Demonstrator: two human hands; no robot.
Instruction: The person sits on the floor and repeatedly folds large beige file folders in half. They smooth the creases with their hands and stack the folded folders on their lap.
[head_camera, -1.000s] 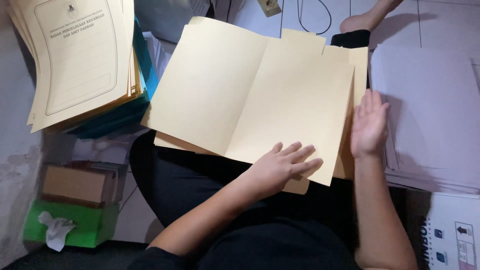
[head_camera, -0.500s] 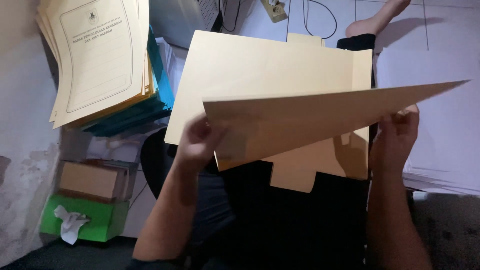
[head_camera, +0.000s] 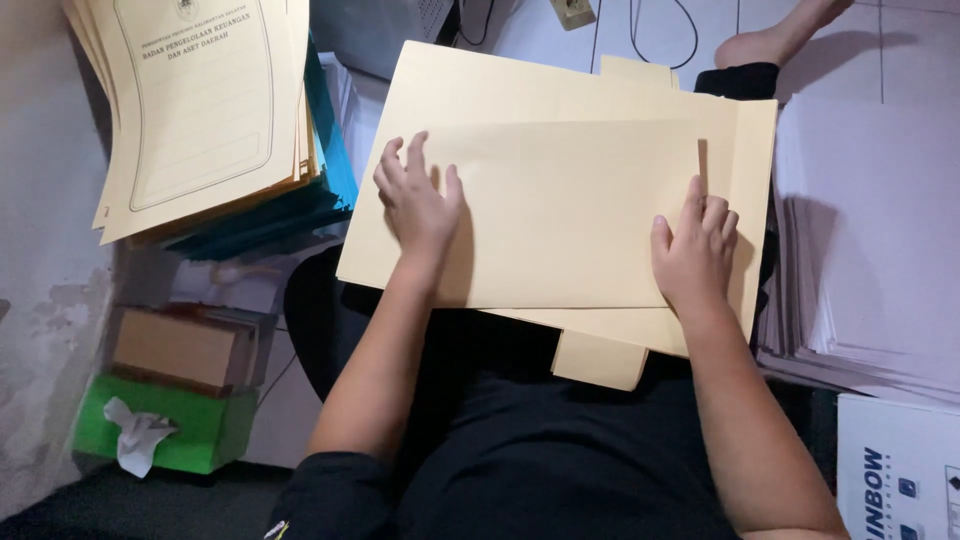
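Folders (head_camera: 560, 210), tan, lie stacked on the lap at centre frame. White paper stack (head_camera: 880, 230) sits at right, printed folders (head_camera: 200, 100) upper left. Left hand (head_camera: 418, 205) and right hand (head_camera: 695, 255) press flat on top, fingers spread, apparently gripping nothing. Green tissue box (head_camera: 200, 430) lower left.

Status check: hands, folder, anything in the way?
Left hand flat on folded flap, open. Right hand flat at flap's right edge, open. Cream folder closed on lap. Nothing on top of it.
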